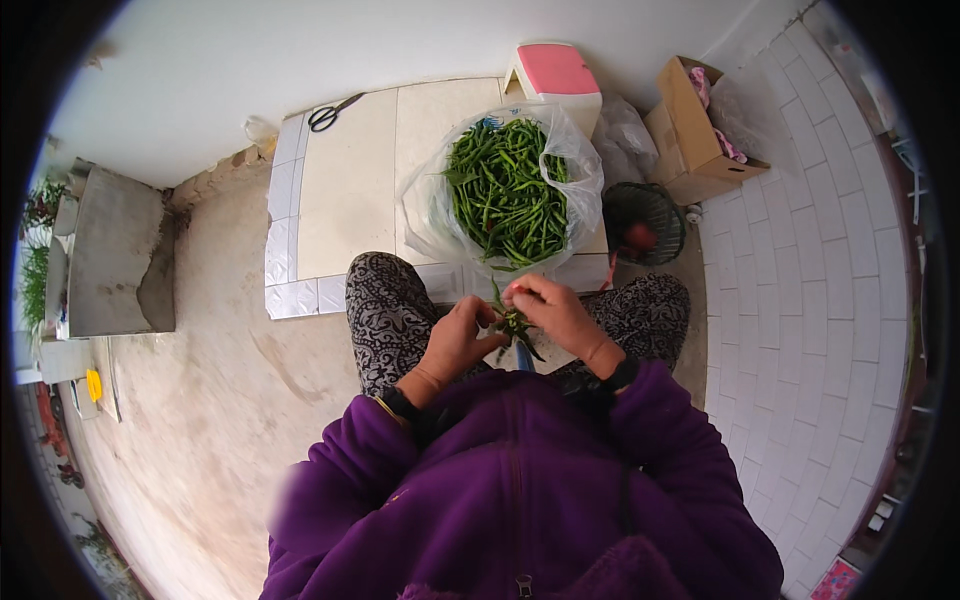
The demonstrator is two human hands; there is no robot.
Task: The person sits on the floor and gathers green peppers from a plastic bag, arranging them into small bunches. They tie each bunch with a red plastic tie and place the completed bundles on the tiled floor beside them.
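A clear plastic bag (424, 202) full of green chili peppers (506, 191) stands rolled down on the tiled platform in front of me. Just below its near rim, over my lap, are both hands. My left hand (461, 337) has thumb and fingers bent at a small bunch of green peppers or stems (515, 324) between the hands. My right hand (553, 311) is at the bunch's other side, its fingertips pinched together near something small and red. What exactly each hand's fingertips grip is too small to tell.
Black-handled scissors (334, 112) lie at the back left of the tiled platform (345, 202). Behind the bag stands a pink-topped plastic stool (559, 69). To the right are a dark green basket (664, 225) with something red inside and an open cardboard box (679, 135).
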